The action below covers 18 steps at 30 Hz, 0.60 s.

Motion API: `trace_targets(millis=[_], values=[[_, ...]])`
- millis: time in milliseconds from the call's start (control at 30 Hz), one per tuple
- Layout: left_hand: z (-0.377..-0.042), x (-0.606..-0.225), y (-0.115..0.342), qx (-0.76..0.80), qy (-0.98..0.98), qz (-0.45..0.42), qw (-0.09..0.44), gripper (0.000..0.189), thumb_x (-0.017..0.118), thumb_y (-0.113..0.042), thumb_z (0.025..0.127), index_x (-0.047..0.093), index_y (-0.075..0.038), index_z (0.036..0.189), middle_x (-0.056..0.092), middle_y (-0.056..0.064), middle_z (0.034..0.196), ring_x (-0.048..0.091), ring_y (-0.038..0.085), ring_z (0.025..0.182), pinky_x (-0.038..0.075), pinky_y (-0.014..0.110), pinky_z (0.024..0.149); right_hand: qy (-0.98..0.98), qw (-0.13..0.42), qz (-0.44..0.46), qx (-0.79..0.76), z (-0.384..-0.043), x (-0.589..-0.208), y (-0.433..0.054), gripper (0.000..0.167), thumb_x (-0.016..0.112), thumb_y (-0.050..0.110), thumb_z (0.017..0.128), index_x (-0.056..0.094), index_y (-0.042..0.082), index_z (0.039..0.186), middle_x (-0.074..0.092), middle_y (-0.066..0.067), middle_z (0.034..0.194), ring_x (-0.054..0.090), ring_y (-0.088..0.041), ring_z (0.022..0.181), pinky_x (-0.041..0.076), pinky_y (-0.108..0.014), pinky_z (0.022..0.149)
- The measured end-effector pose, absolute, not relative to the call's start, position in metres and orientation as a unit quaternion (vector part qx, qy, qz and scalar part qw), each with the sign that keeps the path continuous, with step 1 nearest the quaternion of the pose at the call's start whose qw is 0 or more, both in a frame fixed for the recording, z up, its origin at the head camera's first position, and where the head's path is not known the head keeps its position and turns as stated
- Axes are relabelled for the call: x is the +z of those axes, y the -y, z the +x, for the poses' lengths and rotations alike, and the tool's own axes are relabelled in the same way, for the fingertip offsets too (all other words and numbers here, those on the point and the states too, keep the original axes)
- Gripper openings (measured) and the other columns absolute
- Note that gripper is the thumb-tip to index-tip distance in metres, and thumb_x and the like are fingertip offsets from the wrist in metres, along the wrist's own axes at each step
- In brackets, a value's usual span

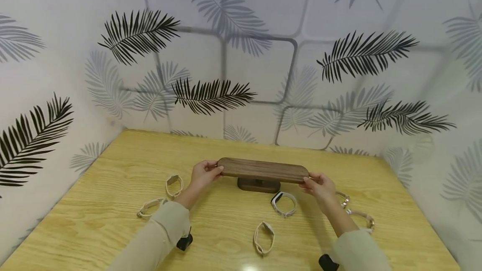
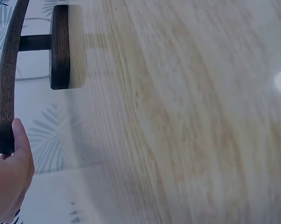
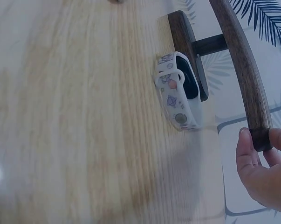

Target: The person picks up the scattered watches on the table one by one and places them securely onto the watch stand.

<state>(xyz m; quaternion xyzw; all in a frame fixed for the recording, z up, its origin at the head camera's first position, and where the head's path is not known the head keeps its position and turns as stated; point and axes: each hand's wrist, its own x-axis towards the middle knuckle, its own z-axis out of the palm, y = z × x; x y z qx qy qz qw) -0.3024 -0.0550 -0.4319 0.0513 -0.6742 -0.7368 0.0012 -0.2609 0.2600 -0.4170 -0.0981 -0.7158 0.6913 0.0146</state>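
A dark brown wooden display stand (image 1: 263, 170) has a long, round-ended top bar on a short post over a small base (image 1: 258, 186). At the bar's left end, my left hand (image 1: 202, 176) pinches it between thumb and fingers; the left wrist view shows these fingertips (image 2: 20, 133) at the tip. My right hand (image 1: 321, 188) pinches the opposite end, its thumb and fingers on either side of the bar (image 3: 247, 70) in the right wrist view. Just in front of the base lies a smart band (image 1: 277, 197) with a white, patterned strap and black screen.
A pale-strapped watch (image 1: 268, 227) lies nearer the front. Two more light-strapped watches (image 1: 173, 180) are by my left forearm, and beaded bands (image 1: 370, 222) lie beside my right forearm. The wooden table (image 1: 222, 225) meets a leaf-patterned wall covering (image 1: 260, 70) behind.
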Motion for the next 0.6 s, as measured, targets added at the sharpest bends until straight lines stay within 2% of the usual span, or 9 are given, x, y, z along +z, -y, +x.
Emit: trace_targets(millis=[300,600], values=[[-0.295,-0.433,0.053,-0.733,0.679,0.042,-0.004,0.028,0.061,0.004,0.086,0.056,0.013,0.111,0.053,0.004,0.086,0.058,0.004,0.064,0.058,0.035,0.077,0.728,0.012,-0.100,0.678,-0.252,-0.421,-0.266,0.033,0.050,0.003,0.095,0.037,-0.011,0.121,0.056,0.006,0.084,0.063,0.001,0.068,0.055,-0.016,0.070],[-0.291,-0.435,0.054,-0.733,0.679,0.034,-0.005,0.027,0.060,0.003,0.087,0.056,0.013,0.111,0.056,0.006,0.089,0.059,0.004,0.065,0.058,0.025,0.071,0.717,0.017,-0.111,0.688,-0.245,-0.420,-0.263,0.030,0.049,0.002,0.095,0.038,-0.010,0.120,0.055,0.007,0.082,0.062,0.001,0.067,0.055,-0.016,0.070]])
